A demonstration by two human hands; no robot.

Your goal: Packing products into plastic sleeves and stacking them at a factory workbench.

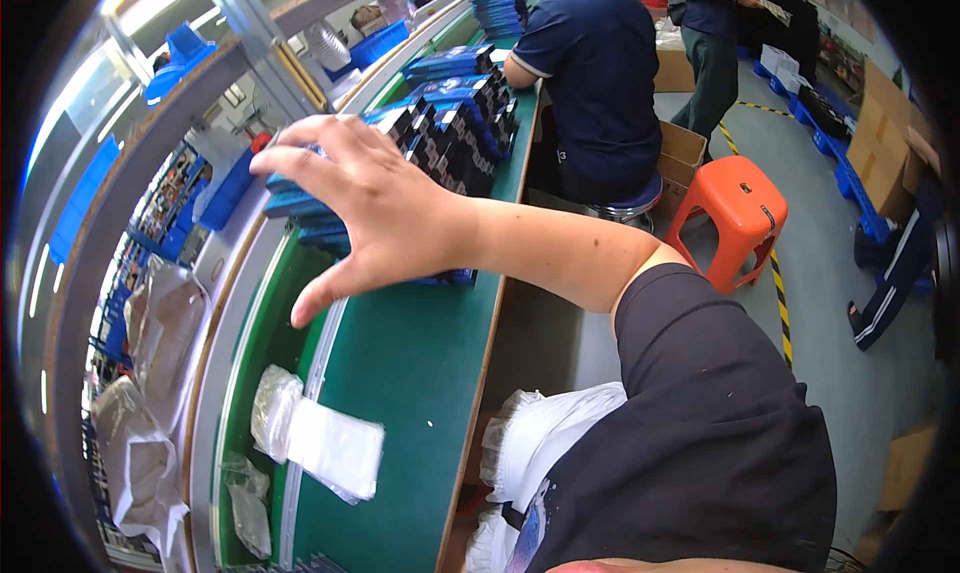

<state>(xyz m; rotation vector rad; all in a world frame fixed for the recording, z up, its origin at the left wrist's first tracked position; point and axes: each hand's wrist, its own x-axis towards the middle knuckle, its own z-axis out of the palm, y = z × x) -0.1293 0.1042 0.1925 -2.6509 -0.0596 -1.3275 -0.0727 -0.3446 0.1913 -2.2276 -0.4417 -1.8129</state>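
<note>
My right hand [385, 198] reaches over the green workbench, palm down, its fingers spread and thumb apart, holding nothing. It appears in front of stacks of flat blue and black boxes [470, 113] and hides part of them; whether it touches any I cannot tell. More blue boxes [320, 231] show just past the fingers. Nearer on the bench lies a pile of clear and white plastic bags [335, 448]. My left hand is out of view.
Beside the green bench [400, 363] runs a shelf frame with blue bins [225, 188] and white-lined sacks [140, 463]. A co-worker [590, 83] in dark blue sits farther along. Behind stand an orange stool [735, 218] and cardboard boxes [675, 158]. Other people are at the far right.
</note>
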